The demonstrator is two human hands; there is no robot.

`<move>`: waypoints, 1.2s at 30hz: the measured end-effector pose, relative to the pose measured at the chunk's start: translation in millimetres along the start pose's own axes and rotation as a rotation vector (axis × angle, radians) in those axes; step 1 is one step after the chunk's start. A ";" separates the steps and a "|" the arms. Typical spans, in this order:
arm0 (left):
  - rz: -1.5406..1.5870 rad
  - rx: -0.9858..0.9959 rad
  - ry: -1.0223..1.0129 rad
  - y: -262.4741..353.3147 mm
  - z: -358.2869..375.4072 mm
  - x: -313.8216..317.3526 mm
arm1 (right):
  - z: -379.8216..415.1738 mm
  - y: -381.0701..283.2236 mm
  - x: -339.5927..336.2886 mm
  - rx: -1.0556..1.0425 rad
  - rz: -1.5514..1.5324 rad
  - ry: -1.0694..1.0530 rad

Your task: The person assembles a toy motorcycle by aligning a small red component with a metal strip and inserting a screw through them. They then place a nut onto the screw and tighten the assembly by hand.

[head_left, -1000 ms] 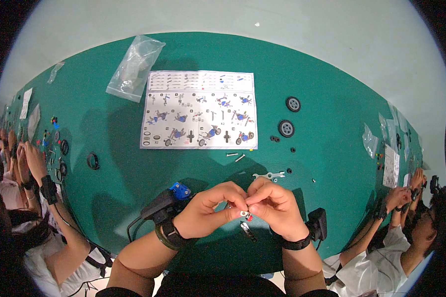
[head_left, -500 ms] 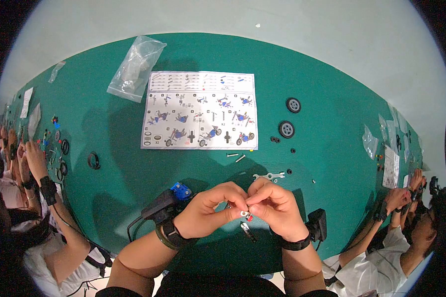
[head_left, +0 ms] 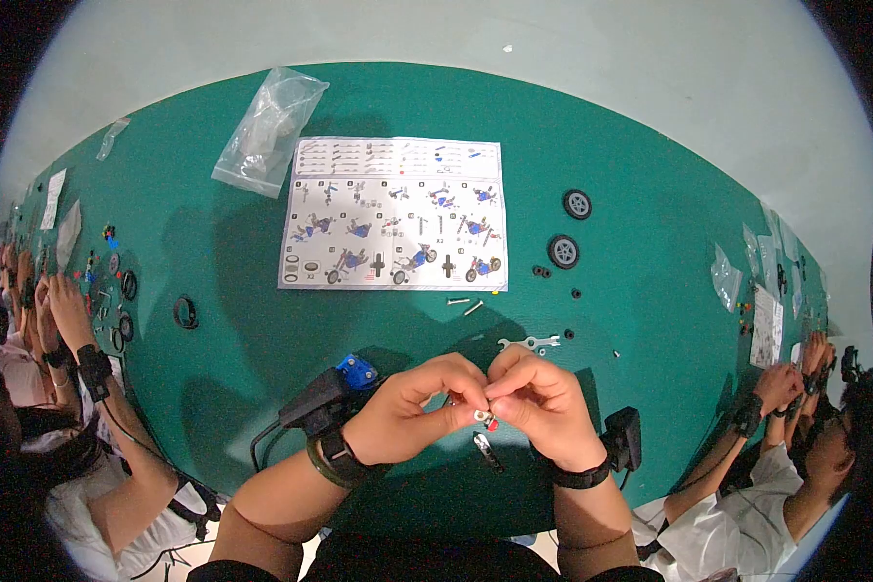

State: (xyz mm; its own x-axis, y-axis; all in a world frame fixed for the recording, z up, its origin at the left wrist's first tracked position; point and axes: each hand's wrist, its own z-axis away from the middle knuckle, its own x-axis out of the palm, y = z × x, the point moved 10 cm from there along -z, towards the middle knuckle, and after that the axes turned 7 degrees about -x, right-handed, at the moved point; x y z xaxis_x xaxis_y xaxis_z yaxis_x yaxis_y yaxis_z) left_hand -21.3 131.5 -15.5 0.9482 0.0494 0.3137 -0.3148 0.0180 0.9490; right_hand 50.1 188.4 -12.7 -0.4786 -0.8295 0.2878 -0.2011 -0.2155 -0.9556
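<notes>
My left hand (head_left: 419,405) and my right hand (head_left: 545,412) meet at the fingertips, both pinched on a small toy-model part (head_left: 481,415) with a pale, holed end and a red bit. Fingers cover most of this part. Just below it shows a dark, shiny strip (head_left: 488,453). Left of my left hand lies a blue model piece (head_left: 357,371) with metal fasteners. A flat metal spanner (head_left: 531,343) rests on the table beyond my right hand. Two screws (head_left: 466,306) lie farther forward, below the instruction sheet (head_left: 393,215).
On the green table (head_left: 650,291), two wheels (head_left: 577,205) and several small black rings (head_left: 540,272) lie to the right. A clear plastic bag (head_left: 270,131) sits at the upper left. A black ring (head_left: 184,311) lies farther left. Other people work along both sides.
My hands keep nearly the same pose at the small part. The whole view has shifted very slightly.
</notes>
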 end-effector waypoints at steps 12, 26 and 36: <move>0.019 0.024 -0.008 0.3 -0.1 0.4 | 0.3 0.7 0.0 0.007 -0.022 0.004; 0.005 -0.022 -0.034 -6.9 1.1 1.3 | 1.6 1.2 -3.6 0.002 0.040 0.064; -0.011 -0.006 -0.025 -7.6 1.1 1.1 | 2.4 3.0 -4.6 -0.004 0.028 0.060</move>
State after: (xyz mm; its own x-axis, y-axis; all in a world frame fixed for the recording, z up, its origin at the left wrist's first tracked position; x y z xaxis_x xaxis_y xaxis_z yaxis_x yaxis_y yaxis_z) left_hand -17.8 130.3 -22.4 0.9525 0.0242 0.3036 -0.3042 0.0242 0.9523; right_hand 53.8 190.3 -17.0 -0.5348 -0.8027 0.2641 -0.1905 -0.1900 -0.9631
